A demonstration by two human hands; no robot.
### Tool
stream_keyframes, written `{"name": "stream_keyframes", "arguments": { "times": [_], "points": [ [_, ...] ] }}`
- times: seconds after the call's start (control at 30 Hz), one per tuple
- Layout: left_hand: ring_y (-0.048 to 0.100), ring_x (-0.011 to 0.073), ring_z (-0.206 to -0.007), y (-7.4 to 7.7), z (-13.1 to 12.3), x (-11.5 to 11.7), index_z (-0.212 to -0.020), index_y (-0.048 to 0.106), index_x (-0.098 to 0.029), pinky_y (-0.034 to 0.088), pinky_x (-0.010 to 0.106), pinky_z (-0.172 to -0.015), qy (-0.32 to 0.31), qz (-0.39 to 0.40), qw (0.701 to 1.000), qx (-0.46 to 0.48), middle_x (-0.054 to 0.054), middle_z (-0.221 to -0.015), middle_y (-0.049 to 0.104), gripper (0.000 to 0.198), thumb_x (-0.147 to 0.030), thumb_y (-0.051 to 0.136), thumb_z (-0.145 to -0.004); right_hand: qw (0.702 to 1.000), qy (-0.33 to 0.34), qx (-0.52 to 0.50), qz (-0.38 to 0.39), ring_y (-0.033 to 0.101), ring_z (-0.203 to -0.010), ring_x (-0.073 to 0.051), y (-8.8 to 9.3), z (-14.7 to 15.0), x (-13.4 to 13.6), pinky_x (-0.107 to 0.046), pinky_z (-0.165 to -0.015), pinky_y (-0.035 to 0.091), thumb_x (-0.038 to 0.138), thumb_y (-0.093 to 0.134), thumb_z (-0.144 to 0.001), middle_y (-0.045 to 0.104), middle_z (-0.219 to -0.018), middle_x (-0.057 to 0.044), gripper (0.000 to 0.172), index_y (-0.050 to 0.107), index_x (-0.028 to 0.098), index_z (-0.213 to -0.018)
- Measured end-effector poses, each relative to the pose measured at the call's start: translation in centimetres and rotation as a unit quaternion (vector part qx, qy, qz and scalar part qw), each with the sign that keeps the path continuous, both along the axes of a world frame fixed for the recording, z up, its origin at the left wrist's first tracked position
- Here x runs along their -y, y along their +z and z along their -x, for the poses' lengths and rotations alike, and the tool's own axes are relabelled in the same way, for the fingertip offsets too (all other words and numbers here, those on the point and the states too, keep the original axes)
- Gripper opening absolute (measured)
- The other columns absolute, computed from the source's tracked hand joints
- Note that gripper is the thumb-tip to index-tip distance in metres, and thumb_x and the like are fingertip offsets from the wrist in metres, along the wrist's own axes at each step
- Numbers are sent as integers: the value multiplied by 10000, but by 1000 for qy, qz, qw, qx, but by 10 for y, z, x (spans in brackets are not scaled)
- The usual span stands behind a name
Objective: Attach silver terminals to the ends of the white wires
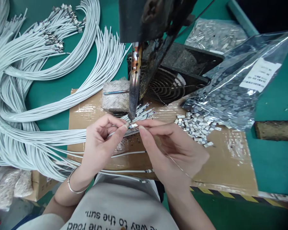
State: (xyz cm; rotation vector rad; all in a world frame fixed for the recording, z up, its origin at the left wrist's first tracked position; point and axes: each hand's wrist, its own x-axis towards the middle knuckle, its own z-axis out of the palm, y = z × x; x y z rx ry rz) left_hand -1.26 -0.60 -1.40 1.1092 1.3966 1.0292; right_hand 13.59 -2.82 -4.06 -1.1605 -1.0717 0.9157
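Across the green tabletop (273, 166), a brown cardboard sheet (223, 166) bears white cables (74, 136) running left to right. Above it, a soldering iron (135, 72) points down; the right hand (175, 148) pinches a thin solder wire (176, 164) slanting down rightward, and the left hand (105, 135) pinches one cable, pointing right. Between their fingertips, just under the iron, sits a small connector (133, 125), long axis nearly level.

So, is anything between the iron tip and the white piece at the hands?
Nothing visible: the iron tip ends right by the white piece, between the left hand and right hand. Whether they touch is too small to tell.
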Motion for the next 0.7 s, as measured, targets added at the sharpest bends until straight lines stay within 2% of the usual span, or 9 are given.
{"name": "stream_keyframes", "arguments": {
  "times": [0.1,0.2,0.27,0.33,0.4,0.47,0.57,0.63,0.7],
  "points": [
    [649,136,-713,4,-3,8,-842,726,-178,463,209,-557,-21,14,1000,-1,59,-876,764,108,-190,771,-940,999,-41,5,5,773,-897,-236,1,-3,0,-371,-805,640,114,742,-1012,789,-984,-33,137,720,233,-947],
    [651,131,-666,5,-2,23,-867,728,-173,483,225,-557,-110,11,993,-37,59,-855,770,106,-175,736,-972,992,-124,-25,6,668,-624,-187,-2,-18,-1,-320,-600,569,198,721,-1057,695,-755,8,128,732,244,-938],
    [710,171,-749,-1,3,35,-896,760,-178,547,272,-641,-189,-47,977,-92,71,-879,788,83,-146,734,-967,989,-126,-83,-4,608,-567,-198,-5,-37,-1,-333,-528,525,328,704,-1071,638,-681,-23,289,761,229,-806],
    [736,210,-851,-10,12,46,-980,789,-193,590,335,-764,-217,-138,952,-167,83,-951,801,102,-110,743,-945,986,-126,-102,39,682,-670,-257,-9,-62,1,-383,-588,585,587,703,-1041,697,-761,-94,444,836,209,-850],
    [707,194,-810,-19,23,55,-1125,778,-204,585,323,-745,-177,-200,931,-249,79,-985,772,237,-79,747,-926,984,-139,-69,83,683,-667,-286,-13,-85,7,-402,-538,558,658,666,-1029,695,-766,-108,489,856,236,-870],
    [628,145,-695,-26,35,62,-1248,738,-203,550,272,-663,-121,-230,911,-321,54,-963,708,363,-54,753,-918,979,-188,-4,76,594,-530,-271,-17,-101,15,-399,-416,435,689,635,-1023,638,-659,-93,527,838,262,-791],
    [551,117,-625,-30,47,66,-1287,708,-211,509,235,-627,-78,-262,885,-377,12,-896,659,414,-16,734,-923,961,-221,96,134,679,-676,-312,-22,-106,28,-449,-543,528,731,524,-1064,742,-840,-82,576,848,306,-850],
    [553,115,-612,-32,51,66,-1229,715,-219,496,229,-624,-63,-273,869,-408,4,-888,678,364,-15,732,-928,958,-234,106,129,712,-730,-319,-25,-99,33,-453,-611,581,730,585,-1055,763,-878,-80,552,852,288,-861],
    [565,114,-602,-34,55,65,-1143,724,-214,492,236,-629,-57,-269,851,-448,6,-899,699,279,-39,749,-928,965,-218,92,109,731,-713,-306,-29,-89,35,-438,-607,615,708,640,-1049,770,-850,-93,549,846,240,-848]
  ]
}}
